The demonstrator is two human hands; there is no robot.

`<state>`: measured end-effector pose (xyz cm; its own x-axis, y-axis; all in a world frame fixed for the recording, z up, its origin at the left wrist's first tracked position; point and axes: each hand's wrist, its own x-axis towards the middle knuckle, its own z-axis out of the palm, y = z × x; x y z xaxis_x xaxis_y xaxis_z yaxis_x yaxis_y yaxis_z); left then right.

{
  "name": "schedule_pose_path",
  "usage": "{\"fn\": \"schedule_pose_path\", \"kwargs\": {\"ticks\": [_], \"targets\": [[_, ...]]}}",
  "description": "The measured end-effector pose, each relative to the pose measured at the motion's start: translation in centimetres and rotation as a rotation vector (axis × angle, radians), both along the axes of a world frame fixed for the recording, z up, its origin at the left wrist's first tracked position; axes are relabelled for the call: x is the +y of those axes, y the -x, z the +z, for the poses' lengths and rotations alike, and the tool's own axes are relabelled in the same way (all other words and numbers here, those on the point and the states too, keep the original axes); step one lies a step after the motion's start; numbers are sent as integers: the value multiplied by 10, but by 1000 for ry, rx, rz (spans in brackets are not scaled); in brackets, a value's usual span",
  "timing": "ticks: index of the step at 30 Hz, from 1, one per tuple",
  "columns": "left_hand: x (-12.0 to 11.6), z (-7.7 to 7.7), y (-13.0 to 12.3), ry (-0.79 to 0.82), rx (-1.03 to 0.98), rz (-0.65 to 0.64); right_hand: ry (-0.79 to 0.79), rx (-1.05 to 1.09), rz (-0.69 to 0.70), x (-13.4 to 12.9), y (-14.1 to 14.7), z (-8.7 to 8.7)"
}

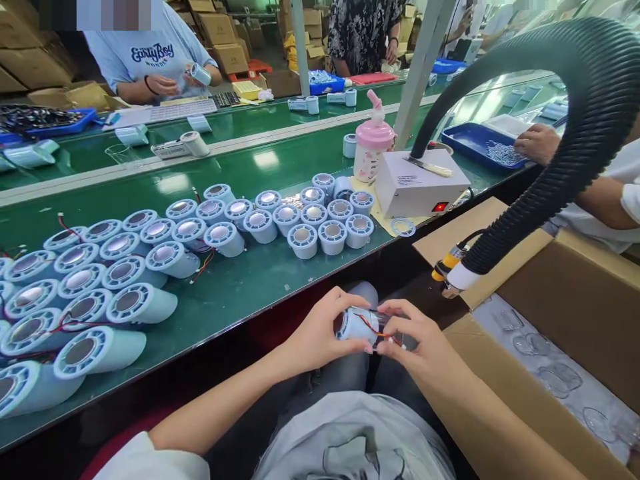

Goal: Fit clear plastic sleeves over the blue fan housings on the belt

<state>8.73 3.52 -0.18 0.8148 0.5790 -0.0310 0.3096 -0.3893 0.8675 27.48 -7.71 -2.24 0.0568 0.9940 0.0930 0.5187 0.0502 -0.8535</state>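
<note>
Over my lap, my left hand (323,330) grips a light-blue cylindrical housing (356,325), thumb below and fingers above. A red and dark wire (369,325) trails from the housing towards its right end. My right hand (425,333) is closed around a clear plastic cover (382,321) at that end. How far the cover sits over the housing is partly hidden by my fingers. Many similar blue housings (223,239) stand in rows on the green bench (235,313) ahead, their round metallic ends facing up, some with wires.
A white machine (415,181) and pink-lidded bottle (373,150) stand on the bench. A black corrugated hose (595,73) arches over the right side. Below it, an open carton (565,293) holds clear plastic parts. Co-workers' hands (537,143) are at the right and across the bench.
</note>
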Motion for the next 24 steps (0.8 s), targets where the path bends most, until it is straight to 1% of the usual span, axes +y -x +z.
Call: {"fn": "schedule_pose_path", "kwargs": {"ticks": [3,6,8,10,12,14,16,18,20,22,24], "targets": [[4,-16,3,0,-91,-27,20,121,-78,0,2,6],[5,-23,3,31,-147,-86,54,260,-163,1,3,8],[4,-22,3,142,-164,-140,71,384,-223,2,2,8],[1,-18,2,305,-176,-172,103,519,-257,3,0,9],[-1,-16,1,474,-191,-156,112,589,-222,4,-4,11],[-4,-15,2,616,-234,-91,74,494,-117,2,-7,14],[-5,-16,3,724,-284,-33,4,295,-15,-3,-9,16],[-6,-15,6,789,-293,-44,-47,131,41,-8,-10,18],[-6,-12,9,785,-262,-109,-57,67,59,-13,-10,18],[-5,-7,11,708,-234,-157,-39,68,75,-16,-11,18],[-5,-2,13,608,-235,-175,-17,122,97,-18,-11,18]]}}
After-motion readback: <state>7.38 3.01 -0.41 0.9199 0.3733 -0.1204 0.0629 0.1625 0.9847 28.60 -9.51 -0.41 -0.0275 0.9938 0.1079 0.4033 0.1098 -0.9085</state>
